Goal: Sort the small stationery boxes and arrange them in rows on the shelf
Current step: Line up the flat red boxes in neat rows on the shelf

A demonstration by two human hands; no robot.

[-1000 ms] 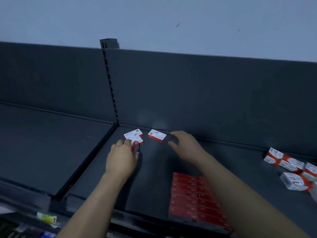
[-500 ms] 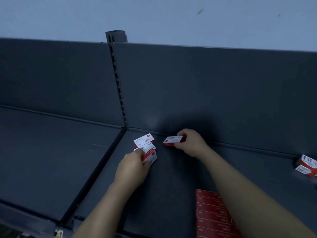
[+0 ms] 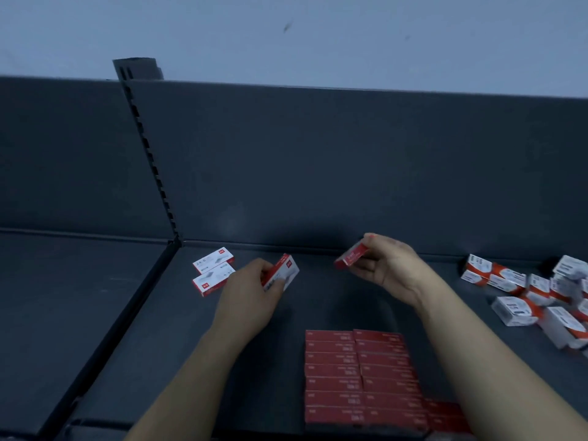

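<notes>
Two hands: left hand gripping a white-and-red box; right hand pinching a red box.
Shelf boxes, at 10 o'clock: showing "24/6".

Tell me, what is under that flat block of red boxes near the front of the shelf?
The red boxes lie flat on the dark shelf. Only their tops show, so whether another layer sits beneath is hidden.

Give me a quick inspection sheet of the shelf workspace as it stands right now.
Surface: dark shelf, mostly bare.
Job's things: two white-and-red boxes lying flat at back left; red boxes in neat rows at front; loose pile of boxes at right.
Clutter: nothing seen.
Grippers: left hand holds a white-and-red box; right hand holds a red box off the shelf.
Cables: nothing seen.
Surroundings: dark back panel, slotted upright, pale wall.
</notes>
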